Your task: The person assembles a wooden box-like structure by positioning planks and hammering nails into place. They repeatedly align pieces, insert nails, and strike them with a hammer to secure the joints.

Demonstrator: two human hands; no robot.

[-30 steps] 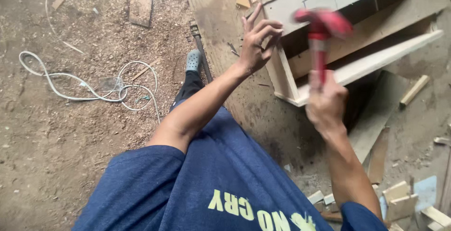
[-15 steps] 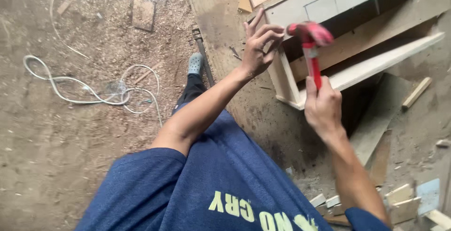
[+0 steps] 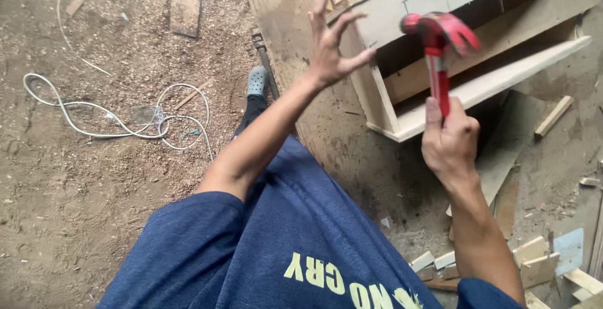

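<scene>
My right hand (image 3: 450, 140) grips the handle of a red hammer (image 3: 438, 44), whose head is raised in front of a pale wooden box frame (image 3: 383, 102). My left hand (image 3: 331, 46) hovers by the frame's left front corner with its fingers spread and nothing in it; whether it touches the wood is unclear. The frame rests on a large board (image 3: 326, 139) and has an open front with a slanted plank (image 3: 502, 76) inside.
A white cable (image 3: 107, 124) loops on the sawdust-covered floor at the left. My grey shoe (image 3: 257, 81) stands by the board's edge. Wood offcuts (image 3: 534, 262) lie at the lower right, a short stick (image 3: 553, 116) at the right.
My left hand has opened and lifted off the frame's corner. The hammer has swung up and tilted to the right in my right hand.
</scene>
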